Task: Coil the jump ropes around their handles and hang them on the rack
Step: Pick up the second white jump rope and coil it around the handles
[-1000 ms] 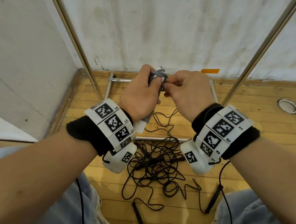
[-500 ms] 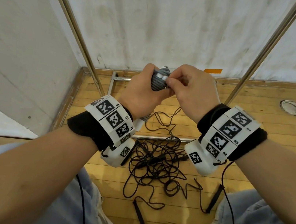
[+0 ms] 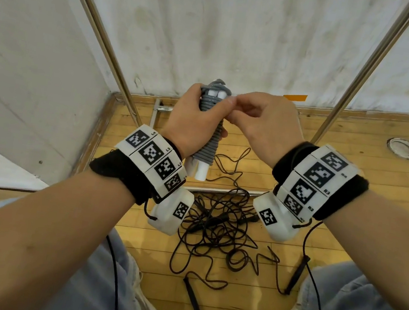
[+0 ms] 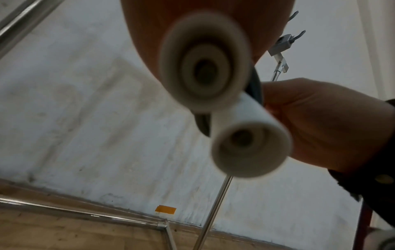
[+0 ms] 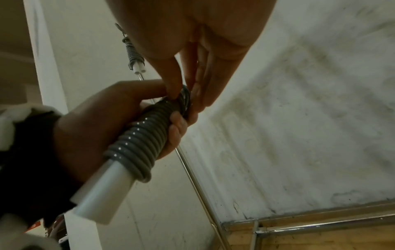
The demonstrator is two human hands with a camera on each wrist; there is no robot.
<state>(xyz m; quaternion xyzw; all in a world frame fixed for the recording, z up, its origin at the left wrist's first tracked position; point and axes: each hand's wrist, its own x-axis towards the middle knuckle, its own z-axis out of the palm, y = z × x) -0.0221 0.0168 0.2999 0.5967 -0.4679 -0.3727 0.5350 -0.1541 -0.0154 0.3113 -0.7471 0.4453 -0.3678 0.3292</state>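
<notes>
My left hand [image 3: 192, 123] grips a grey jump rope [image 3: 209, 139] coiled tightly round its two white handles [image 3: 201, 171], held upright before the wall. The handle ends [image 4: 250, 148] fill the left wrist view. My right hand [image 3: 256, 120] pinches the top turns of the grey coil [image 5: 136, 140] with thumb and fingertips [image 5: 177, 91]. Black jump ropes [image 3: 216, 225] lie tangled on the wooden floor below, with black handles [image 3: 194, 302] spread near my feet. Another coiled grey rope [image 5: 133, 55] hangs high on the rack.
The rack's chrome uprights [image 3: 104, 36] [image 3: 361, 72] slant up either side of my hands, with base bars [image 3: 219, 191] on the floor. A rack hook [image 4: 284, 42] shows overhead. White walls meet in a corner at left. A round floor fitting [image 3: 402, 148] lies at right.
Both hands have risen a little with the grey coil, and its top end with the white handle tips now shows above my left fist. The right hand keeps pinching the top turns.
</notes>
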